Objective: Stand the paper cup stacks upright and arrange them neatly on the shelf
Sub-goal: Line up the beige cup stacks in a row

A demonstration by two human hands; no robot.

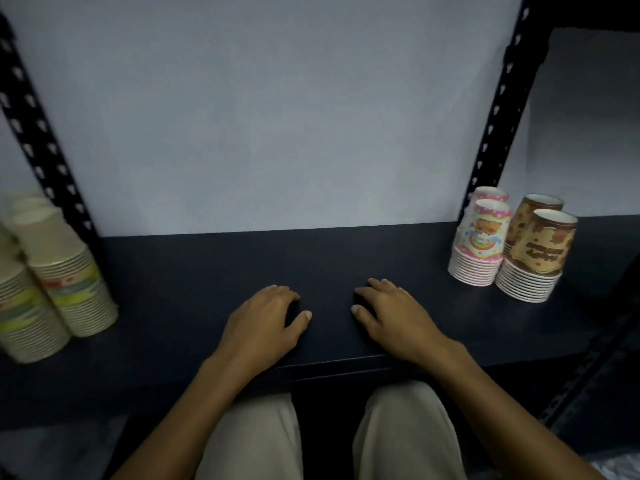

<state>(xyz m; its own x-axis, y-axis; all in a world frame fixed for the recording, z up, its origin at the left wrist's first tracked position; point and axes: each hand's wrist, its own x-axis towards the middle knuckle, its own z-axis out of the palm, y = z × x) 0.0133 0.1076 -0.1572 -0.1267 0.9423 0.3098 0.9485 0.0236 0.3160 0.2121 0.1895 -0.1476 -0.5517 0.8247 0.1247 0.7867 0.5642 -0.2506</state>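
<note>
Both hands lie palm down on the dark shelf [329,258] near its front edge, side by side with a small gap between the thumbs; the left hand [263,320] has its fingers loosely bent and grasps nothing; the right hand [391,317] rests the same way, fingers spread a little, holding nothing. The cup stacks stand well apart from both hands, out at the two ends of the shelf. To the right of the right hand, further back, two pink cartoon cup stacks [479,240] stand mouth down, one behind the other; just beside them on the right stand two brown patterned cup stacks [535,251], also mouth down, the front one touching the front pink stack. To the left of the left hand, at the picture's edge, several pale cup stacks with green and yellow bands [65,271] stand mouth down, pressed against one another, blurred. Black perforated uprights [495,109] rise at both back corners before a pale wall [259,116]; the person's light trousers [256,441] show below the shelf edge.
</note>
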